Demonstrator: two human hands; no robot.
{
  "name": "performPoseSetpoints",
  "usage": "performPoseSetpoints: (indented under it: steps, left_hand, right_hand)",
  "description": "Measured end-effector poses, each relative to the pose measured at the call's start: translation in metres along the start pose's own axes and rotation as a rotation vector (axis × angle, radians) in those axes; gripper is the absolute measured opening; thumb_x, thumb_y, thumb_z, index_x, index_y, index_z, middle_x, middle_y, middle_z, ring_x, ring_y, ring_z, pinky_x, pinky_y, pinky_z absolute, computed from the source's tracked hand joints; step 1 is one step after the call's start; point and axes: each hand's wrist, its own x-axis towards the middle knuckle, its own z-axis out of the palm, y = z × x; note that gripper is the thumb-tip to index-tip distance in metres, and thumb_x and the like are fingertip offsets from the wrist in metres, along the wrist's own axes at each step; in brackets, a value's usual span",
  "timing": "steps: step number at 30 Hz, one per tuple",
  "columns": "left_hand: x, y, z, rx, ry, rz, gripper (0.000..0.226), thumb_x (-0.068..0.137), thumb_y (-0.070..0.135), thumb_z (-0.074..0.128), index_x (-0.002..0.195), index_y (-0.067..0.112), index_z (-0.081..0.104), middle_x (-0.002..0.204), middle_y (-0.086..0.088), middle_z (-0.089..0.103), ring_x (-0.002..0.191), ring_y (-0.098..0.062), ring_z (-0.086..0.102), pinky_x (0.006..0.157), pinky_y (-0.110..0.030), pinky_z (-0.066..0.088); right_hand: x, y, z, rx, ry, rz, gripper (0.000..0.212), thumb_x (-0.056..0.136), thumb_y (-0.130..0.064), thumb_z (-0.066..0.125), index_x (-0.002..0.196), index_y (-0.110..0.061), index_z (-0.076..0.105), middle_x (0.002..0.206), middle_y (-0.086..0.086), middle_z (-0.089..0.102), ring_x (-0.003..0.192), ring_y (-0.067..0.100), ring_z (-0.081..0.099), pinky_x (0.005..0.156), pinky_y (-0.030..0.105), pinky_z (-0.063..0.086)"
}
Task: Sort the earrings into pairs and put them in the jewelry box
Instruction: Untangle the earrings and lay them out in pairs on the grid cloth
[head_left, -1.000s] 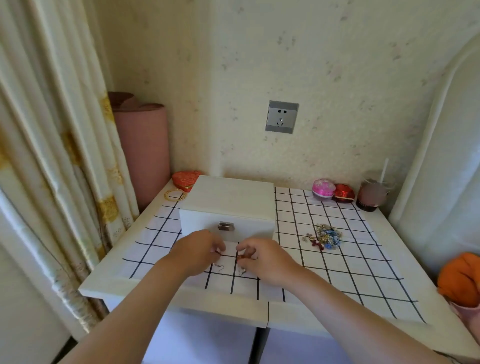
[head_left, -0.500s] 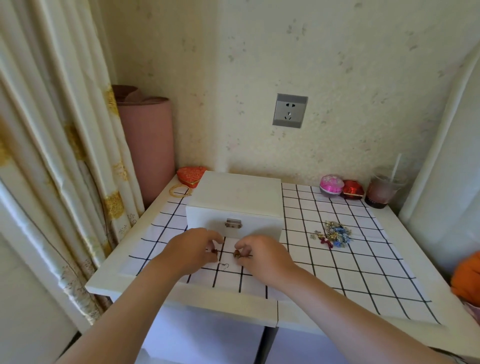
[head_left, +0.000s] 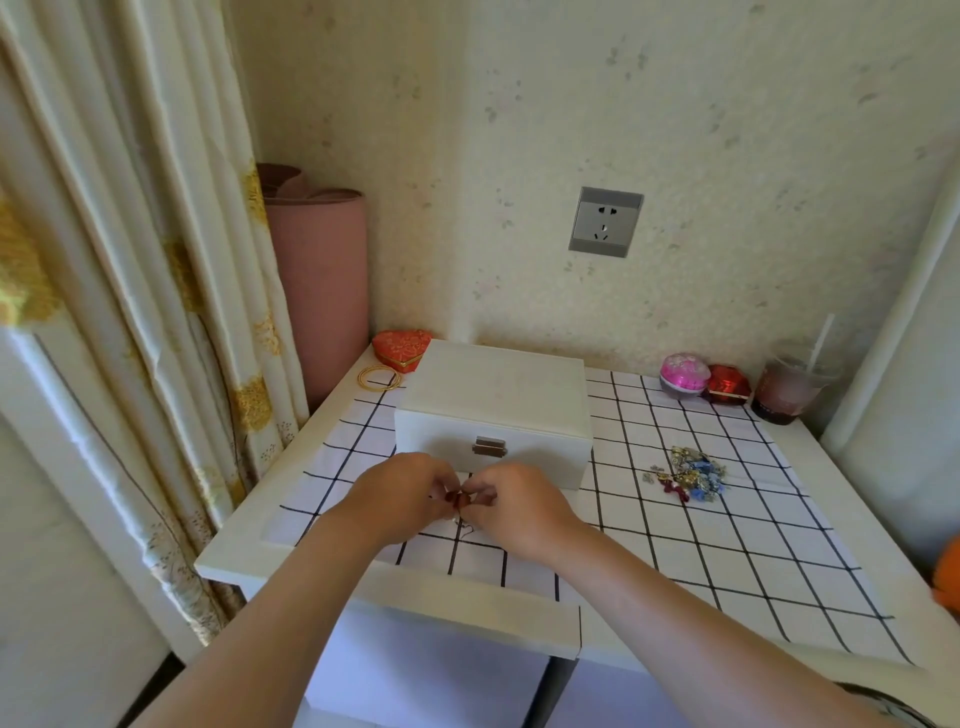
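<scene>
A white jewelry box (head_left: 496, 400) with a metal clasp stands closed on the checked cloth. Just in front of it my left hand (head_left: 400, 493) and my right hand (head_left: 511, 506) meet fingertip to fingertip. Between them they pinch small dark red earrings (head_left: 460, 500); which hand holds which piece is hidden by the fingers. A thin wire hook (head_left: 466, 529) shows on the cloth under my right hand. A heap of loose earrings (head_left: 688, 474), gold, blue and red, lies on the cloth to the right of the box.
A red heart-shaped box (head_left: 401, 349) and gold bangles (head_left: 379, 376) sit at the table's back left. A pink round case (head_left: 683, 375), a red case (head_left: 729, 384) and a lidded drink cup (head_left: 789, 387) stand at the back right. Curtains hang at the left.
Both hands have lifted off the cloth and drawn together in front of the box, bringing red earrings between the fingertips. The camera has tilted and moved closer.
</scene>
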Motion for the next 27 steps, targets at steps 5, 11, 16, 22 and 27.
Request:
performPoseSetpoints:
  steps: [5, 11, 16, 22, 27]
  left_hand:
    - [-0.006, 0.012, -0.005, -0.013, 0.05, 0.005, 0.031, 0.089, 0.044, 0.066, 0.118, 0.033, 0.064, 0.108, 0.015, 0.063, 0.094, -0.007, 0.059, 0.087, -0.029, 0.05]
    - [-0.007, 0.072, -0.006, -0.199, 0.102, 0.158, 0.02, 0.091, 0.041, 0.064, 0.109, 0.033, 0.066, 0.102, 0.019, 0.06, 0.079, 0.001, 0.054, 0.078, -0.022, 0.047]
    - [0.012, 0.142, 0.014, -0.221, 0.018, 0.315, 0.025, 0.093, 0.039, 0.062, 0.117, 0.03, 0.066, 0.107, 0.015, 0.062, 0.087, -0.003, 0.055, 0.081, -0.023, 0.047]
    - [0.047, 0.202, 0.048, -0.083, -0.05, 0.399, 0.026, 0.094, 0.037, 0.058, 0.117, 0.029, 0.067, 0.113, 0.007, 0.065, 0.098, -0.014, 0.059, 0.087, -0.036, 0.052]
    - [0.089, 0.225, 0.073, 0.038, -0.029, 0.411, 0.027, 0.096, 0.034, 0.055, 0.12, 0.031, 0.067, 0.111, -0.001, 0.062, 0.103, -0.022, 0.056, 0.085, -0.042, 0.053]
  right_hand:
    - [-0.013, 0.012, -0.021, 0.02, 0.024, 0.045, 0.033, 0.092, -0.035, 0.067, 0.125, -0.03, 0.065, 0.102, -0.015, 0.066, 0.099, 0.009, 0.062, 0.09, 0.031, 0.05]
    - [-0.046, 0.051, -0.07, 0.032, 0.207, 0.104, 0.024, 0.092, -0.029, 0.068, 0.115, -0.031, 0.071, 0.098, -0.017, 0.068, 0.095, 0.003, 0.062, 0.09, 0.027, 0.049]
    - [-0.071, 0.087, -0.118, -0.092, 0.275, 0.254, 0.022, 0.093, -0.032, 0.066, 0.114, -0.034, 0.071, 0.1, -0.017, 0.068, 0.102, 0.008, 0.062, 0.092, 0.032, 0.05]
    - [-0.093, 0.154, -0.145, -0.228, 0.331, 0.4, 0.024, 0.094, -0.026, 0.063, 0.115, -0.037, 0.07, 0.113, -0.014, 0.067, 0.105, 0.013, 0.061, 0.086, 0.035, 0.052]
    - [-0.08, 0.19, -0.158, -0.235, 0.326, 0.354, 0.03, 0.094, -0.023, 0.064, 0.121, -0.036, 0.068, 0.121, -0.013, 0.064, 0.111, 0.013, 0.058, 0.09, 0.03, 0.049]
